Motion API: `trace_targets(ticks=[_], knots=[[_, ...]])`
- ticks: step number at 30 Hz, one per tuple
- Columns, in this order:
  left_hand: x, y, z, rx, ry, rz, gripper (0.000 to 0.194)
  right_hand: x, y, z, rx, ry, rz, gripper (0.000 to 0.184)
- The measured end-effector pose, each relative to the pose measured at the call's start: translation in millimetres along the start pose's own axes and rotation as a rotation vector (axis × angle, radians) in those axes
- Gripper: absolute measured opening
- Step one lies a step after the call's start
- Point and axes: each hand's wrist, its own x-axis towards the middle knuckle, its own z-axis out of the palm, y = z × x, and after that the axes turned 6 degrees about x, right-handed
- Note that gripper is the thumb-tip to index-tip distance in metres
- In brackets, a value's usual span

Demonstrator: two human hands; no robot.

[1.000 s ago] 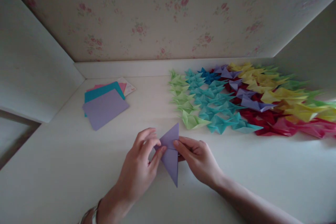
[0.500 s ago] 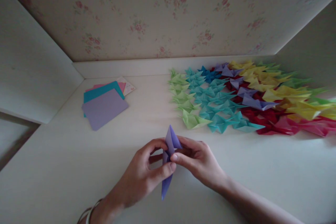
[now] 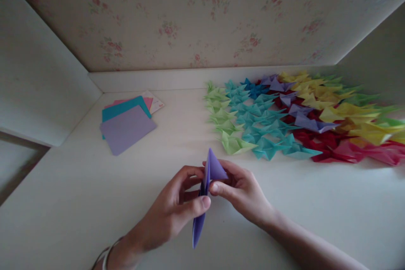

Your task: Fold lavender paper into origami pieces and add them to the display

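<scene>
- Floral wallpaper (image 3: 136, 21) rises behind the white desk (image 3: 284, 196), where I watch two bare hands busy with paper
- Left hand (image 3: 172, 211): fingers curled round one side and thumb laid over the other, grasping the folded purple paper (image 3: 217, 168) about its middle
- Right hand (image 3: 243, 187): fingers behind the paper's right-hand flap, thumb at the flap's lower edge, lightly holding it
- Between them that folded piece points one tip away toward the wall and a long narrow tip back past the left thumb
- Round the left wrist sits a bracelet (image 3: 106, 255)
- Farther out, over to the left, a flat purple sheet (image 3: 128, 130) overlaps a teal sheet (image 3: 123, 107), with a pink sheet (image 3: 148, 102) and a white sheet (image 3: 157, 104) peeping out behind
- Across to the right spread rows of pointed figures: light green (image 3: 234, 143), teal (image 3: 267, 147), dark blue (image 3: 254, 88), purple (image 3: 313, 125), red (image 3: 303, 139), yellow (image 3: 348, 112) and pink (image 3: 370, 150)
</scene>
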Motion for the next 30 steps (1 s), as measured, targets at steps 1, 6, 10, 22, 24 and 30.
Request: trace_targets(ticks=[1,6,10,22,24,30], knots=[[0.2,0.2,0.0,-0.001,0.004,0.003,0.022,0.1,-0.2,0.5,0.006,-0.005,0.005,0.034],[1.6,1.8,1.0,0.009,-0.002,-0.008,0.020,-0.4,-0.8,1.6,0.048,-0.034,0.030,0.033],[2.1,1.6,-0.5,0.040,0.025,-0.008,0.018,-1.9,-2.1,0.6,0.016,-0.030,0.051,0.033],[-1.0,-5.8,0.3,0.681,0.184,0.129,0.026,-4.9,15.1,-10.1,-0.525,0.231,-0.265,0.066],[-0.8,-9.2,-0.3,0.767,0.182,0.158,0.028,-4.5,17.8,-9.6,-0.733,0.283,-0.404,0.071],[1.5,-6.1,2.5,0.734,0.132,0.148,0.033,-4.7,13.6,-8.7,-1.189,0.184,-0.827,0.049]])
